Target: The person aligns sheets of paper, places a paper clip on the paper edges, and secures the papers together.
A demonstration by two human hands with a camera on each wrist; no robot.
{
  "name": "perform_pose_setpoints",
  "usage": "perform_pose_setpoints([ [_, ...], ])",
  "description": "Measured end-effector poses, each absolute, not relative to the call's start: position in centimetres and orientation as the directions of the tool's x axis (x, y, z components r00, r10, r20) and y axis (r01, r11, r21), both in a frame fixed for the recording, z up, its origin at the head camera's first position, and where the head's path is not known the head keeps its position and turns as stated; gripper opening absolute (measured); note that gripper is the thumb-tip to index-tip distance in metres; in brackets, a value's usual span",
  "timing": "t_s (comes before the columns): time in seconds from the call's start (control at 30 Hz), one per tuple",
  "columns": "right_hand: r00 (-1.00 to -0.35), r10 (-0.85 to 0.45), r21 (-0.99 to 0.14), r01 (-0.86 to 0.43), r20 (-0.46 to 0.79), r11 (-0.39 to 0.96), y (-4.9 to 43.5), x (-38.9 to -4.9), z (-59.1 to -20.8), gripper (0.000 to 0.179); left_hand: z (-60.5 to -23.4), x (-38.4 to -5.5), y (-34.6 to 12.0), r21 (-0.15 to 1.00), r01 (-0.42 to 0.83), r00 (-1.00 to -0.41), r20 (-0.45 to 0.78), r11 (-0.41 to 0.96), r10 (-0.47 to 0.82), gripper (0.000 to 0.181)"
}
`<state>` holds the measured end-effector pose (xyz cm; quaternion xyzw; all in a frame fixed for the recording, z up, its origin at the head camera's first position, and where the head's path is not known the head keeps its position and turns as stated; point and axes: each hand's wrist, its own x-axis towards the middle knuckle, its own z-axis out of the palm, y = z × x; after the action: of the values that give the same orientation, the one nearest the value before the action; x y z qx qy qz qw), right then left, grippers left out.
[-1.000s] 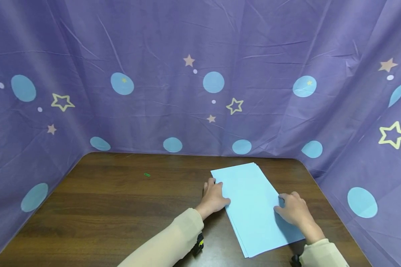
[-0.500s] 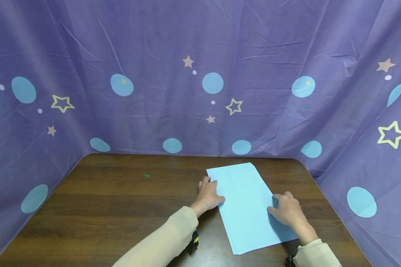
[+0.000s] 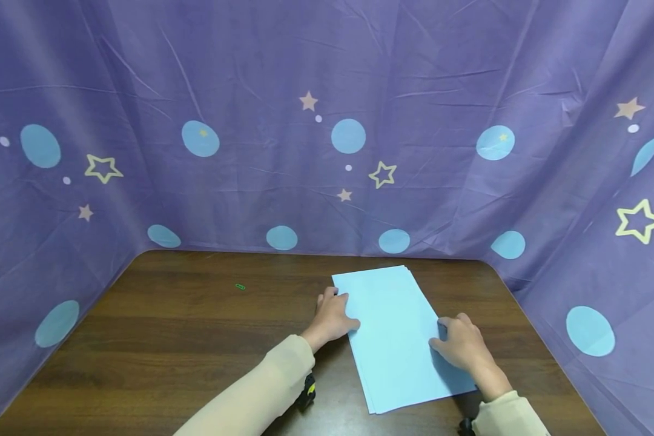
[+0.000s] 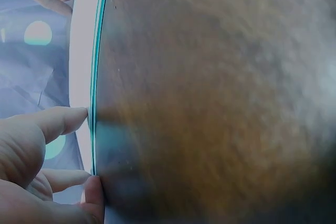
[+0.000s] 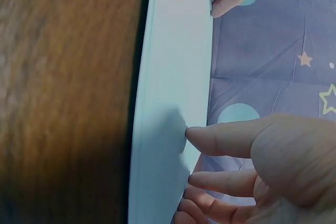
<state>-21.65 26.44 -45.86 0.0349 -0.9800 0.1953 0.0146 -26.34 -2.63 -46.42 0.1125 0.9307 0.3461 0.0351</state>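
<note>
A stack of light blue paper sheets [image 3: 392, 345] lies slightly turned on the table, its edges a little uneven at the near left corner. My left hand [image 3: 329, 315] holds its left side toward the far end, thumb over the margin. In the left wrist view the fingertips [image 4: 93, 198] meet the layered edge of the sheets [image 4: 97, 51]. On the opposite side my right hand [image 3: 463, 345] grips the right edge. The right wrist view has the thumb at the paper's margin [image 5: 168, 61], with the other fingers [image 5: 223, 182] curled along the edge.
A small green paper clip [image 3: 240, 286] lies toward the back left of the brown wooden table [image 3: 158, 339]. A purple curtain [image 3: 272, 151] with stars and blue dots surrounds the table at the back and both sides.
Both hands and the paper stack have shifted to the left together, the stack staying between them. The paper clip stays where it was.
</note>
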Motion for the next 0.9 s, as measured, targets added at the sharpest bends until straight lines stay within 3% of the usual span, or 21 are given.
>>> perform_pose_setpoints([
  [0.9,-0.997,-0.076,-0.393,-0.078,0.020,0.916,24.0,-20.9,-45.8,0.057,-45.4,-27.2,-4.6,0.662,0.132,-0.973,-0.057,0.738,0.226,0.073],
])
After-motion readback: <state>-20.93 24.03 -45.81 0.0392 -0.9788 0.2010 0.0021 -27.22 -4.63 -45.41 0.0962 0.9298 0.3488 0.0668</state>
